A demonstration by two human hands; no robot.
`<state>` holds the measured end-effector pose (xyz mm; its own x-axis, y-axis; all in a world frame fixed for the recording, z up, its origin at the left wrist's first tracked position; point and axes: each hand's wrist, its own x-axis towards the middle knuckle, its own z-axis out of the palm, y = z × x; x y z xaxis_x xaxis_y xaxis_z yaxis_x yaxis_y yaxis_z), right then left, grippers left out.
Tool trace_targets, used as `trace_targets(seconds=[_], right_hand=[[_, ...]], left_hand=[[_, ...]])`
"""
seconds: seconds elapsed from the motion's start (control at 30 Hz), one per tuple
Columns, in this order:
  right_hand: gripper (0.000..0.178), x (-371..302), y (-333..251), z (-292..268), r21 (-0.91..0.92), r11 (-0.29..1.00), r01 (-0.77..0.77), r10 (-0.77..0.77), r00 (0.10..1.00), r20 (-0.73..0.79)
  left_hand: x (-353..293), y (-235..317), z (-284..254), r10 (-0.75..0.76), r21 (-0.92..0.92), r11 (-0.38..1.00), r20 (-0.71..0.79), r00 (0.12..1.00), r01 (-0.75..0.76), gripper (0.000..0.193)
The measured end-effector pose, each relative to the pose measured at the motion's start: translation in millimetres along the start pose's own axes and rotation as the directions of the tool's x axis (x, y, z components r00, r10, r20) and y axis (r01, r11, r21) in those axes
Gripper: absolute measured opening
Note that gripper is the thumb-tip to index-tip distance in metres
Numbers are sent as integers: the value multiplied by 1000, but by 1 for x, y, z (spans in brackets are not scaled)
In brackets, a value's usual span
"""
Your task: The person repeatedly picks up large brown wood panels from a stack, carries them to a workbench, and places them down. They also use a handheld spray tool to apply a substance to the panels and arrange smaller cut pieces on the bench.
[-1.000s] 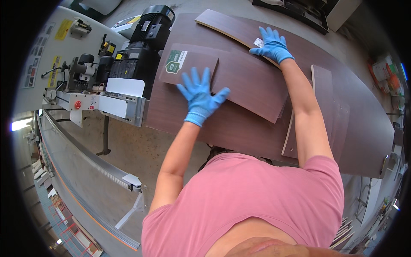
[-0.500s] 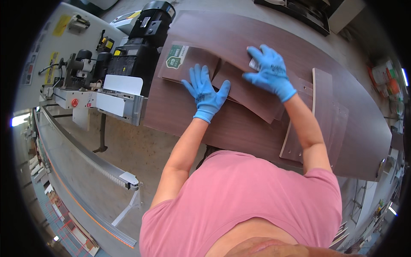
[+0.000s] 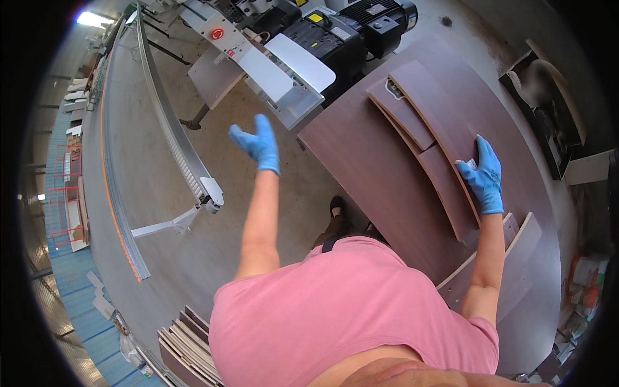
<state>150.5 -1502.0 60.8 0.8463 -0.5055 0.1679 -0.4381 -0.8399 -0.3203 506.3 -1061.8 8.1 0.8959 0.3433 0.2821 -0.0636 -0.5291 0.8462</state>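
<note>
My left hand (image 3: 259, 143), in a blue glove, is held out over the floor left of the dark brown tabletop panel (image 3: 348, 145). Its fingers and thumb are apart, with nothing in them. On the right, my blue-gloved right hand (image 3: 485, 177) is at the far edge of a long brown board (image 3: 433, 126). A small whitish thing (image 3: 472, 164) shows between its thumb and fingers; its kind is unclear. Shorter brown boards (image 3: 412, 126) lie beside the long one, and a green-and-white label (image 3: 394, 89) partly shows on them.
A machine with black motors (image 3: 371, 26) and a red button (image 3: 217, 33) stands beyond the panel's left corner. A metal conveyor rail (image 3: 161, 116) runs along the left. More boards (image 3: 493, 258) lie at right; several stacked boards (image 3: 190, 348) stand at lower left.
My left hand has lifted off the boards and swung left over the floor. The long board now lies along the shorter ones, with my right hand at its edge. The view has turned left.
</note>
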Motion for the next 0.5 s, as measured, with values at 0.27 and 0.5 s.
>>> trace_targets(seconds=[0.27,0.5], right_hand=[[92,8,2,-3,40,998,54,-58,993,99],[101,3,-11,-6,26,998,60,-62,995,79]], left_hand=[[192,-117,-3,-660,-512,407,408,631,757,77],[202,-130,-5,-267,-472,526,699,664,708,52]])
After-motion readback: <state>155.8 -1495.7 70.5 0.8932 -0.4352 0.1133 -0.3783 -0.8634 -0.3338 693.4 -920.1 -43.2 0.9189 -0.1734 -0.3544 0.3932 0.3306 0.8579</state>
